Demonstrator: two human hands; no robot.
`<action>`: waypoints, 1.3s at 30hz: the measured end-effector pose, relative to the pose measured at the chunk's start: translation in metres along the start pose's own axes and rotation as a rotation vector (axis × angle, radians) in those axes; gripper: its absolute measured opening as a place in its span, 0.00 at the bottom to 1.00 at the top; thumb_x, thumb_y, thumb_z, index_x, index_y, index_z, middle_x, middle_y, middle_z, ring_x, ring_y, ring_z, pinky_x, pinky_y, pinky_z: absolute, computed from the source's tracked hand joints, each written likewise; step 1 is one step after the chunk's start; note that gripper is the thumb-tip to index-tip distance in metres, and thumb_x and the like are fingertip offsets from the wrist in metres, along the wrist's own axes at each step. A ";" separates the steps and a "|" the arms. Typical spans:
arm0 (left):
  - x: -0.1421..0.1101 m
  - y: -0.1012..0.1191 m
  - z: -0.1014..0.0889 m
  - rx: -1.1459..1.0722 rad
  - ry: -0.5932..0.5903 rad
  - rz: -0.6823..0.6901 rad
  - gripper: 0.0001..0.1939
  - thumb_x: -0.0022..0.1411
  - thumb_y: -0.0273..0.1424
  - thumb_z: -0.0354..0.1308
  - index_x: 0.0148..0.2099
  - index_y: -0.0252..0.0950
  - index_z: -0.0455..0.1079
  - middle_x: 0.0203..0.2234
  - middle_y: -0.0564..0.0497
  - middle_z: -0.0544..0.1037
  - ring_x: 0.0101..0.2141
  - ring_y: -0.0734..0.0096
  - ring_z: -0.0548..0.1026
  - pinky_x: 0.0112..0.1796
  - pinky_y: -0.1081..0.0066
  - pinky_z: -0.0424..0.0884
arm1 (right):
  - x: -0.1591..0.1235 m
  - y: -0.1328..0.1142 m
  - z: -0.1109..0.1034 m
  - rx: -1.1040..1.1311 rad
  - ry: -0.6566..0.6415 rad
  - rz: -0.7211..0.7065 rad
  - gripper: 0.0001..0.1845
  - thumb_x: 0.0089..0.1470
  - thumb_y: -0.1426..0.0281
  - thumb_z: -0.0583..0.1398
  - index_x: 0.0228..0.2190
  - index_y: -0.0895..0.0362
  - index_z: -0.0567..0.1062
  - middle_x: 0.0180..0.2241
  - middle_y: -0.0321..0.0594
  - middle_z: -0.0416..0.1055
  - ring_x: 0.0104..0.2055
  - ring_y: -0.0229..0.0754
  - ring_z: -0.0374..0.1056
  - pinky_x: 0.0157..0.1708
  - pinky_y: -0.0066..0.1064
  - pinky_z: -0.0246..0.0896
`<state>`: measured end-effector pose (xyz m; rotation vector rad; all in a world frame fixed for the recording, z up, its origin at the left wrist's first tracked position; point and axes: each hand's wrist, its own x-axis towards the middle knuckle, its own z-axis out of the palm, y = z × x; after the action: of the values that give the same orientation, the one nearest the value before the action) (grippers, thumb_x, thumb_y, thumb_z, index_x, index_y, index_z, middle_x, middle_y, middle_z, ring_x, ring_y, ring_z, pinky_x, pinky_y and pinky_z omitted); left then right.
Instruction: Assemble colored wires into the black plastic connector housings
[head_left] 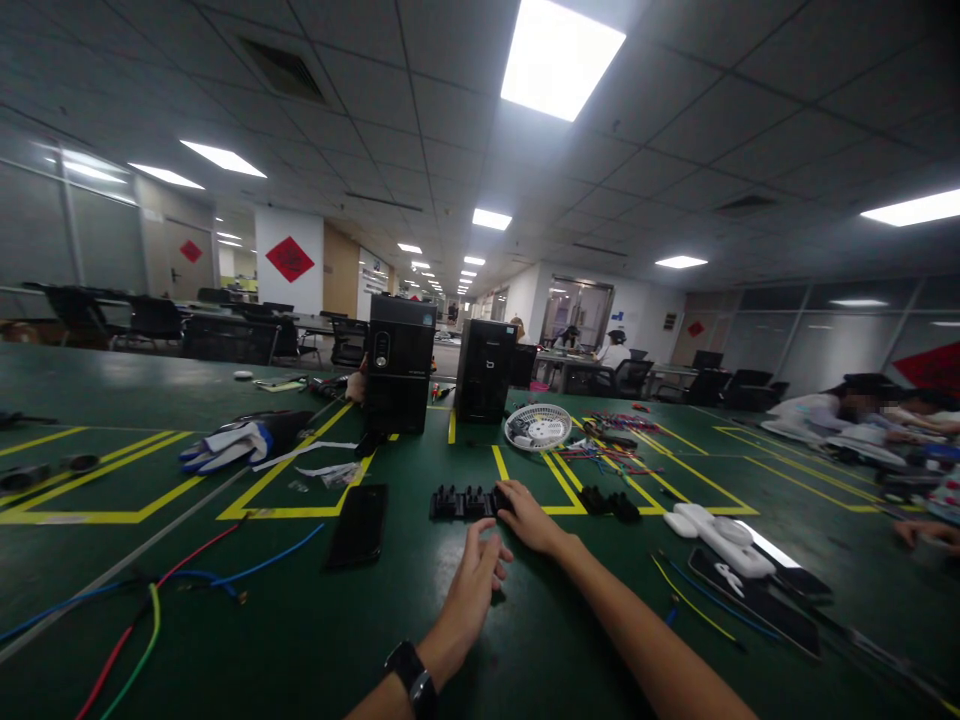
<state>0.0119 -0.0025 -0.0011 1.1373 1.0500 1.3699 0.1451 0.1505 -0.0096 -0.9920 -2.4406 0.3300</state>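
The left hand (472, 583) is partly open. Its fingers are a bit bent and a little apart, and no thing can be seen in it. It is just below the right part of a row of small black plastic blocks with bumpy tops (463, 503). A black watch (410, 675) is on the left wrist.

The right hand (526, 516) reaches in, palm down, with its fingers close together. Its fingertips touch the right end of the black row. I cannot tell if they pinch it or just lie on it, because the hand hides that spot.

The row lies on the big green table top (285, 620), in front of the two tall black boxes (400, 365). To its left is a flat black rectangle with a shiny top (359, 526). To its right, well past the right hand's fingers, are some more small black bumpy pieces (611, 503).

Farther back is a round white plastic basket with holes (538, 428), with thin wires of many colors (611, 445) beside it. White and blue gloves (229, 446) lie on the left side. Nearer, on the left, red, blue and green wires (156, 600) cross. White plastic things (720, 540) lie on the right.
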 end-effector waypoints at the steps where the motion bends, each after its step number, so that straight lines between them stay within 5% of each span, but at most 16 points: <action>1: 0.001 0.000 0.000 0.006 0.001 0.001 0.28 0.61 0.50 0.43 0.56 0.36 0.53 0.34 0.48 0.71 0.31 0.71 0.68 0.33 0.70 0.64 | -0.001 0.000 0.001 0.000 0.002 0.001 0.30 0.54 0.73 0.55 0.58 0.58 0.58 0.57 0.50 0.56 0.60 0.47 0.52 0.60 0.43 0.45; 29: 0.005 -0.006 -0.002 -0.036 -0.014 0.010 0.30 0.60 0.51 0.44 0.57 0.37 0.52 0.34 0.48 0.71 0.30 0.72 0.68 0.31 0.71 0.63 | -0.006 -0.005 0.004 -0.041 0.025 0.031 0.35 0.57 0.69 0.52 0.63 0.54 0.45 0.62 0.48 0.48 0.64 0.46 0.44 0.60 0.44 0.43; 33: 0.009 -0.009 -0.004 -0.050 0.007 -0.005 0.29 0.61 0.50 0.44 0.57 0.36 0.51 0.35 0.48 0.71 0.29 0.73 0.68 0.30 0.72 0.63 | -0.010 0.000 -0.020 -0.206 0.179 0.089 0.30 0.56 0.72 0.50 0.60 0.59 0.54 0.59 0.49 0.55 0.61 0.47 0.48 0.59 0.41 0.43; 39: 0.003 -0.001 -0.002 -0.019 -0.020 0.000 0.29 0.61 0.50 0.44 0.57 0.37 0.52 0.35 0.48 0.70 0.30 0.73 0.68 0.31 0.71 0.63 | -0.041 0.037 -0.075 -0.597 0.272 0.521 0.24 0.52 0.74 0.53 0.52 0.66 0.65 0.54 0.63 0.59 0.62 0.62 0.42 0.56 0.54 0.34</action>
<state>0.0099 0.0010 -0.0024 1.1351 1.0210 1.3628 0.2308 0.1509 0.0266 -1.7946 -2.0285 -0.3782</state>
